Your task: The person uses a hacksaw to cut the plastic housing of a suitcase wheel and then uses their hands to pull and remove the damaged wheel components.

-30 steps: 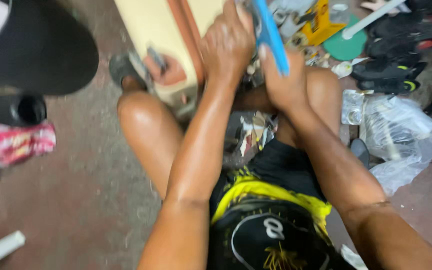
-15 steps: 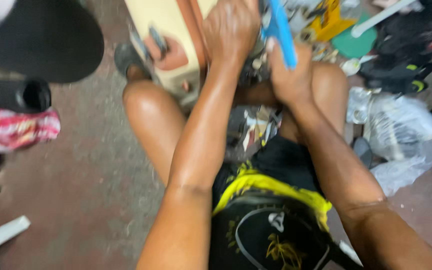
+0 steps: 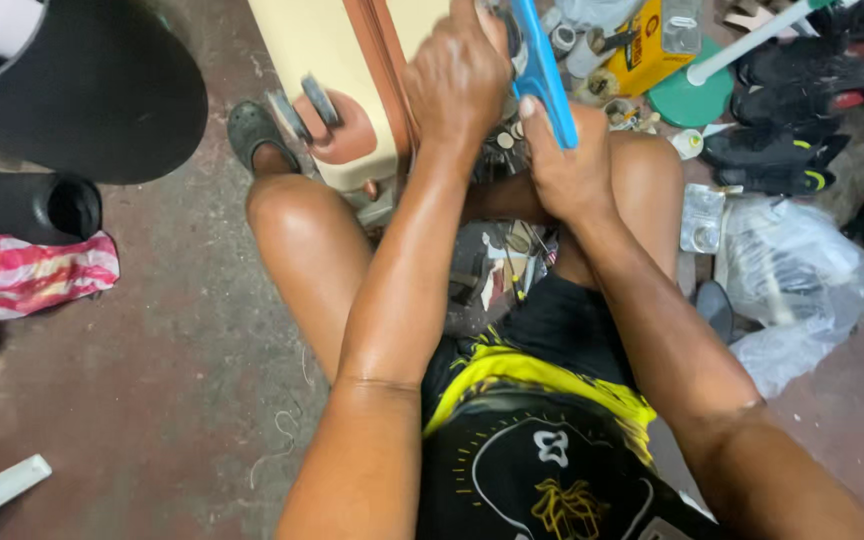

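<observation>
Cluttered concrete floor. Cream suitcase (image 3: 337, 90) braced between the knees – left hand (image 3: 457, 85) fisted on its edge to steady it, right hand (image 3: 567, 170) gripping blue tool (image 3: 542, 65) against it.

Blue tool (image 3: 542, 70) and suitcase (image 3: 332, 70) run off-frame.

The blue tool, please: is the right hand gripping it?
Yes, the right hand is wrapped around the lower end of the blue tool.
</observation>
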